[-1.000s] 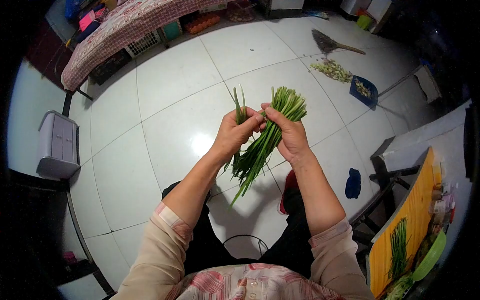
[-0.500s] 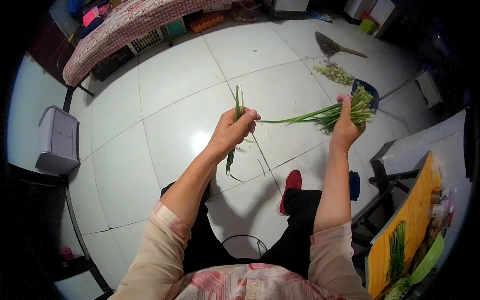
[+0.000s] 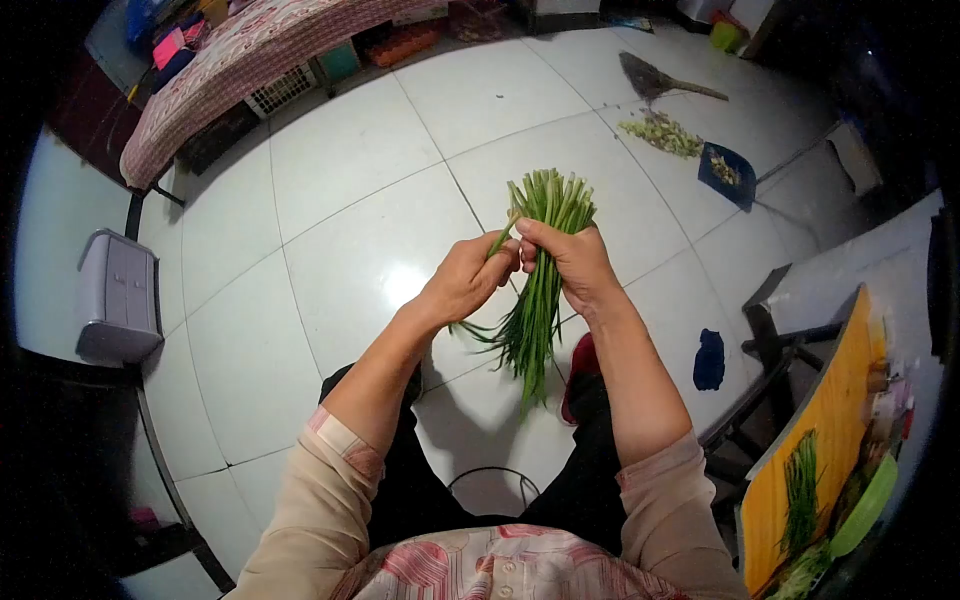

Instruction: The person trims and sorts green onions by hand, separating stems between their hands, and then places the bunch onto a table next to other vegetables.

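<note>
A thick bunch of garlic chives (image 3: 540,300) is upright in front of me, pale stem ends at the top and dark green leaves hanging down. My right hand (image 3: 580,265) is wrapped round its upper part, thumb toward the left. Close against it, my left hand (image 3: 468,278) has its fingers closed on a thin green stalk (image 3: 506,232) at the bunch's left side. Some loose leaf ends trail out below my left hand. The two hands meet at the fingertips, so the exact grip there is partly hidden.
Pale trimmings (image 3: 662,133) lie on the tiled floor by a broom (image 3: 650,78) and a blue dustpan (image 3: 727,178). At right, a yellow board (image 3: 765,500) bears more chives (image 3: 801,490). A dark blue cloth-like thing (image 3: 709,360) lies nearby; a grey cabinet (image 3: 128,290) stands left.
My right hand has swung in from the right with the bunch, turning it from sideways to upright beside my left hand. The dustpan now shows fully. The left hand has barely moved.
</note>
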Demonstrator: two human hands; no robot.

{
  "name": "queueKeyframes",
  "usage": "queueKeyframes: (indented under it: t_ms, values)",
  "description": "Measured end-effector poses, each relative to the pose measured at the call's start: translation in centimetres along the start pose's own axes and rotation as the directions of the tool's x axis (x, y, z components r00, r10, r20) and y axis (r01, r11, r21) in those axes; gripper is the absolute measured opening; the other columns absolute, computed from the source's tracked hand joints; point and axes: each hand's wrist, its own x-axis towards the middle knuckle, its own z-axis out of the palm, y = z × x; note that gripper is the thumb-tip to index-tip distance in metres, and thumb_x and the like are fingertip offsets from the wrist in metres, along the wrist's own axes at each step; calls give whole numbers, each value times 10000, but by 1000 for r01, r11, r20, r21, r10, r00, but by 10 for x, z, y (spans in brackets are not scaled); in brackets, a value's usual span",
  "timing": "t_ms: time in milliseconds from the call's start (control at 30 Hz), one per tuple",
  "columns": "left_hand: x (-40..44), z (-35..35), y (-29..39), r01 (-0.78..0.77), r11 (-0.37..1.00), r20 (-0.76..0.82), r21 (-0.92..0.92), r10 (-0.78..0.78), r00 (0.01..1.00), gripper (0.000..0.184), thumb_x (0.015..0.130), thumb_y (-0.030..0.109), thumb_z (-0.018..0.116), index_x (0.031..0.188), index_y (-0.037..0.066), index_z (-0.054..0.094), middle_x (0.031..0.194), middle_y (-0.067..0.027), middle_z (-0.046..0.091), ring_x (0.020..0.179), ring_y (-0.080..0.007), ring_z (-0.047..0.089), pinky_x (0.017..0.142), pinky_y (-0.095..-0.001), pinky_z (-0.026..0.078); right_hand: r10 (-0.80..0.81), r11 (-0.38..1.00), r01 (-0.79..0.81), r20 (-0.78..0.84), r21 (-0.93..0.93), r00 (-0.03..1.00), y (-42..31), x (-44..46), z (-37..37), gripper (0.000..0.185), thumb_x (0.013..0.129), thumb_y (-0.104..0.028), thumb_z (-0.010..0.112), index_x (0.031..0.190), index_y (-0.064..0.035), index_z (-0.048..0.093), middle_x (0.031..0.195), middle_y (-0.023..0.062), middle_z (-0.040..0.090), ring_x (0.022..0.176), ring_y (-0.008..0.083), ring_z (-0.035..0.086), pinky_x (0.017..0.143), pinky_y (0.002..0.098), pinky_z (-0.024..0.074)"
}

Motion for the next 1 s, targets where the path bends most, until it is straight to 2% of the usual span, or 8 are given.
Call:
queueKeyframes:
  t_ms: [233,300,600,667,767,833,933,1000]
  values:
    - [-4,-6,6,-46,985,107,169,28,994,304,994,234,381,898,-1,548,724,-34,556,648,-119,500,625,-285,451,-16,986,23,45,-167,999,1,-2,-3,114,830,-104,649,857,5,630,684,42,594,558,110,542,525,249,454]
    - [-5,-5,4,-37,986,46,161,30,998,280,966,213,391,893,-6,550,694,-57,545,635,-143,504,622,-299,449,-16,980,20,20,-199,1000,-1,-3,-6,137,836,-129,650,858,5,631,682,43,593,551,122,543,523,260,449]
    - [-5,-5,10,27,997,45,70,-30,999,259,933,193,403,884,-12,554,655,-87,537,612,-172,500,616,-315,442,-12,1000,13,29,-26,999,0,-2,-3,236,849,-146,659,1005,29,641,684,22,578,615,118,552,560,247,451]
    - [-6,-6,12,38,999,51,28,-39,998,254,928,191,407,886,-10,556,654,-86,538,611,-170,499,614,-315,439,9,997,-4,56,-82,998,6,0,-3,177,831,-124,673,941,13,652,684,24,588,589,109,549,539,235,447]
    - [-5,-8,8,2,983,152,184,-30,988,241,921,183,412,896,-7,559,654,-78,535,615,-164,497,610,-311,432,44,968,-31,46,-249,998,-2,-2,-1,110,813,-106,687,849,-10,649,678,31,596,559,104,545,523,226,441]
    - [-6,-6,11,-64,984,150,166,39,988,246,920,189,410,879,-1,560,638,-76,519,619,-163,495,608,-313,429,30,970,-15,58,-242,998,1,0,-5,112,799,-117,704,787,-30,634,663,30,597,535,108,540,529,240,445]
    - [-5,-8,4,2,993,122,117,-17,992,264,923,197,400,837,-3,548,622,-58,496,611,-149,482,596,-304,417,-88,984,68,-116,-167,989,-1,1,-11,131,808,-143,697,815,-26,637,710,40,609,618,129,579,576,263,468]
    - [-3,-9,1,35,999,128,25,-38,991,272,924,204,398,815,-1,540,617,-45,486,598,-137,467,581,-294,406,-219,973,227,-189,26,957,-11,7,-31,163,841,-158,655,907,-11,629,782,71,641,727,165,621,651,266,490]
